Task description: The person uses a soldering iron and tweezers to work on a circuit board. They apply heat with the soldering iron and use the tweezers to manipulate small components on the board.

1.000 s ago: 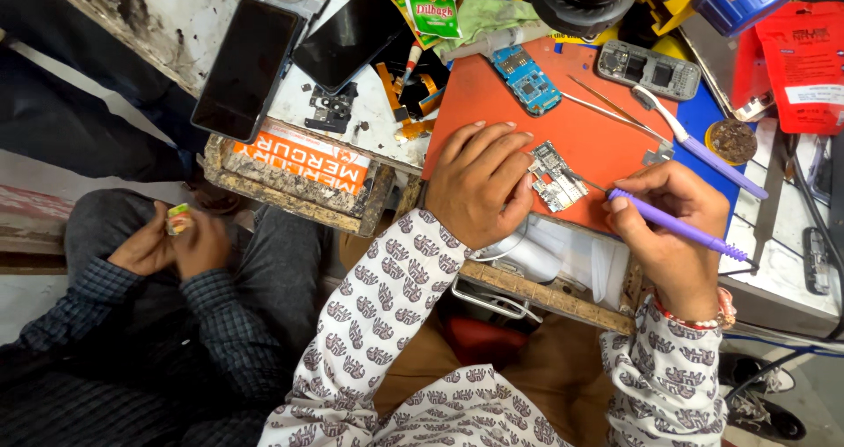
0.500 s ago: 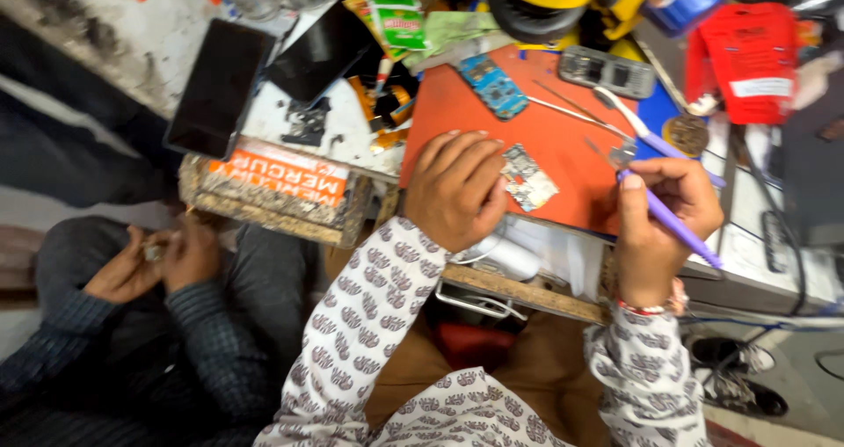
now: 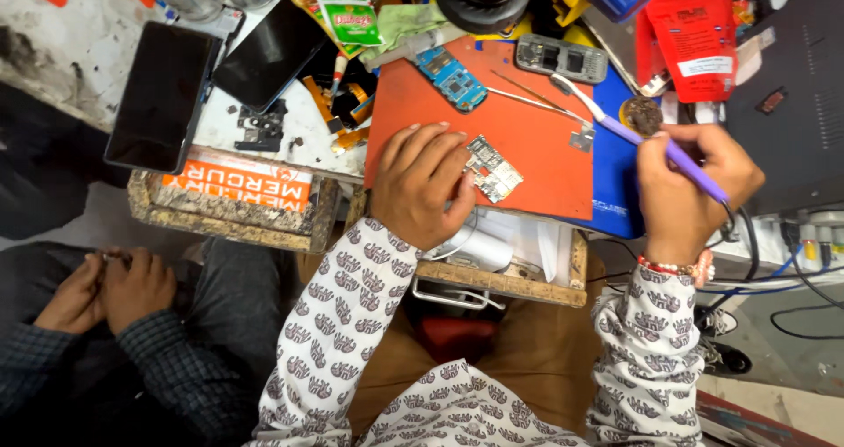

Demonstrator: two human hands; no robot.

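My left hand lies palm down on an orange work mat, its fingertips pinning a small silver circuit board. My right hand grips a purple soldering iron like a pen, its white tip over the blue mat edge near a round tin of brown tip cleaner. A blue circuit board and a grey phone frame lie at the far side of the mat, with thin tweezers between them.
Two dark phones lie screen up at the left of the bench. A wooden crate with an orange label sits below them. Another person's hands rest in their lap at the lower left. A red packet stands at the back right.
My right hand has carried the soldering iron rightward, off the orange mat and toward the brown tin. My left hand stays on the small board. The view shifted slightly.
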